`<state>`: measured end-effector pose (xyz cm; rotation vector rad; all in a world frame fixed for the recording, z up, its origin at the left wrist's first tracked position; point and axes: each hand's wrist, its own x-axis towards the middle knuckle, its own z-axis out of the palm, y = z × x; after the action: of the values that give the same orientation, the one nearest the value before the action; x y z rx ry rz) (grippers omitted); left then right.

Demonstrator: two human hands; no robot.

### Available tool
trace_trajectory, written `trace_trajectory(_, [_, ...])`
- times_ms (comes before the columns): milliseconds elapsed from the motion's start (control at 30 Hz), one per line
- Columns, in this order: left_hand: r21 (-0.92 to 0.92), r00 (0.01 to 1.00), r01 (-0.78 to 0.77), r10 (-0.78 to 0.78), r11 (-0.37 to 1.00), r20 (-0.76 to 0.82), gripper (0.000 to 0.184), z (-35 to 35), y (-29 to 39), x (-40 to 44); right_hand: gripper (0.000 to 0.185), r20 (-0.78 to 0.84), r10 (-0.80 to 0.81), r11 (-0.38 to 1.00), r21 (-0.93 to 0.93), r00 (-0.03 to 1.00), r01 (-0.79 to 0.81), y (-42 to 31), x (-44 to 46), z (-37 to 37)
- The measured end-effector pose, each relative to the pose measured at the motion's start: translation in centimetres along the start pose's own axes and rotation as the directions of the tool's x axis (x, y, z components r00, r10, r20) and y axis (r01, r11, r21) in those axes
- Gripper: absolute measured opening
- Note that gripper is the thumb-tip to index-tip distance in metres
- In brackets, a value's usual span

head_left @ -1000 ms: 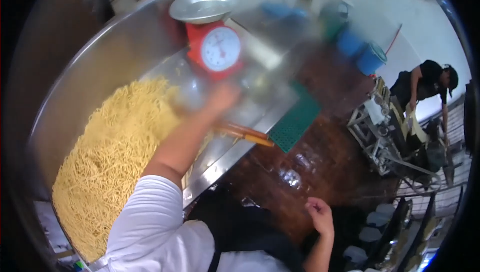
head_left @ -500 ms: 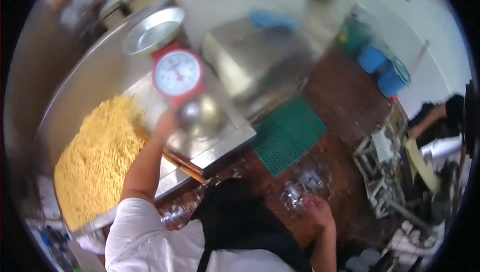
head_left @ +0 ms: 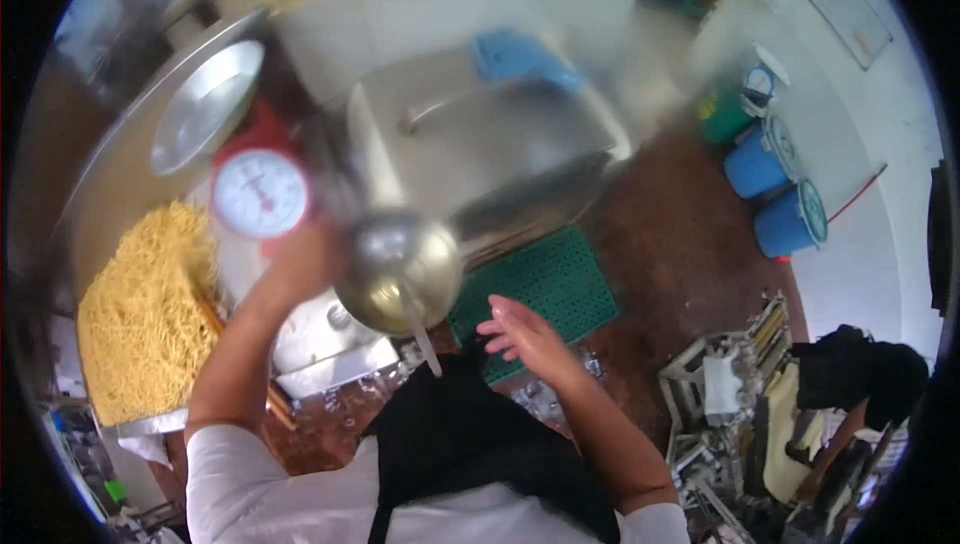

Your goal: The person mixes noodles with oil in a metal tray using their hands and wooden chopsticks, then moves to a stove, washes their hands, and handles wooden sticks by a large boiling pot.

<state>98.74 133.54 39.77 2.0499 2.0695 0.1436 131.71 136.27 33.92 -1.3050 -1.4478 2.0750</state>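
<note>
My left hand (head_left: pixel 315 259) grips the rim of a round metal bowl (head_left: pixel 440 244), its fingers partly hidden and blurred. Yellowish liquid lies in the bowl, and a pale utensil handle (head_left: pixel 425 339) sticks out over its near edge; its kind does not show. The bowl is above the corner of the metal table. To its right, my right hand (head_left: pixel 525 339) is in the air with fingers apart and nothing in it. A red dial scale (head_left: pixel 262 194) with a metal pan (head_left: pixel 208 109) stands just beyond my left hand.
A large heap of yellow noodles (head_left: pixel 145 314) covers the table's left side, with wooden sticks (head_left: pixel 280 406) beside it. A steel counter (head_left: pixel 470 144) bears a blue cloth-like item (head_left: pixel 520 59). A green mat (head_left: pixel 545 289) lies on the floor. Blue bins (head_left: pixel 790 219) and a person (head_left: pixel 860 374) by machinery are right.
The bowl has come up off the table in my left hand, toward me. My right hand has risen toward the bowl. My view has turned, so the scale and noodles appear farther left.
</note>
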Motion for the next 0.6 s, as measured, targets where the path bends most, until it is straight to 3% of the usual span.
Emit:
trace_trajectory(33, [-0.035, 0.999, 0.007, -0.009, 0.999, -0.041, 0.019, 0.9, 2.0, 1.7, 0.052, 0.014, 0.092, 0.993, 0.075, 0.996, -0.093, -0.9, 0.4, -1.3])
trace_trajectory(67, [0.016, 0.995, -0.093, 0.092, 0.996, 0.025, 0.019, 1.1, 3.9, 3.4, 0.052, 0.008, 0.093, 0.992, 0.082, 0.996, -0.093, -1.7, 0.6, -2.9])
trace_trajectory(100, [-0.151, 0.993, 0.017, 0.001, 0.988, 0.119, 0.021, 2.2, 5.5, 5.5, 0.062, 0.003, 0.095, 0.993, 0.072, 0.995, -0.095, -2.4, 0.8, -4.2])
trace_trajectory(133, [-0.153, 0.995, -0.022, 0.036, 0.988, 0.09, 0.021, 2.5, 7.6, 7.2, 0.073, -0.005, 0.092, 0.994, 0.062, 0.996, -0.091, -3.1, 1.1, -5.8])
trace_trajectory(167, [-0.213, 0.998, -0.056, 0.062, 0.976, 0.021, 0.02, 2.9, 9.9, 9.0, 0.07, -0.032, 0.077, 0.997, -0.016, 0.997, -0.077, -3.4, 1.1, -7.7])
trace_trajectory(200, [-0.2, 0.99, -0.097, 0.115, 0.975, 0.079, 0.021, 3.8, 11.3, 11.3, 0.07, -0.039, 0.07, 0.997, -0.02, 0.997, -0.07, -3.1, 1.4, -9.5])
trace_trajectory(267, [-0.239, 0.985, -0.141, 0.16, 0.961, 0.06, 0.021, 5.2, 14.9, 15.3, 0.054, -0.141, 0.128, 0.99, 0.085, 0.982, -0.117, -2.1, 2.2, -14.0])
trace_trajectory(333, [-0.281, 0.987, -0.12, 0.145, 0.952, 0.07, 0.026, 6.8, 18.7, 19.2, 0.052, -0.181, 0.16, 0.982, 0.13, 0.97, -0.138, -2.2, 2.3, -18.9])
trace_trajectory(400, [-0.305, 0.988, -0.109, 0.136, 0.946, 0.071, 0.031, 7.5, 22.6, 23.3, 0.043, -0.246, 0.098, 0.975, 0.218, 0.964, -0.044, -2.1, 2.7, -24.6])
trace_trajectory(467, [-0.597, 0.987, 0.015, 0.084, 0.802, 0.137, 0.048, 8.2, 26.5, 26.7, 0.042, -0.271, 0.092, 0.966, 0.257, 0.958, -0.02, -3.0, 2.7, -30.0])
trace_trajectory(500, [-0.639, 0.954, 0.116, 0.093, 0.76, 0.284, 0.065, 9.1, 27.6, 28.8, 0.041, -0.279, 0.09, 0.969, 0.245, 0.956, -0.02, -3.6, 2.8, -33.0])
trace_trajectory(533, [-0.641, 0.96, 0.113, 0.083, 0.759, 0.268, 0.065, 10.0, 29.3, 30.3, 0.041, -0.285, 0.092, 0.972, 0.233, 0.954, -0.024, -4.4, 3.0, -36.1])
trace_trajectory(600, [-0.872, 0.874, 0.377, 0.19, 0.313, 0.446, 0.077, 10.2, 32.6, 32.4, 0.042, -0.255, 0.082, 0.985, 0.169, 0.963, -0.039, -6.0, 3.5, -41.4])
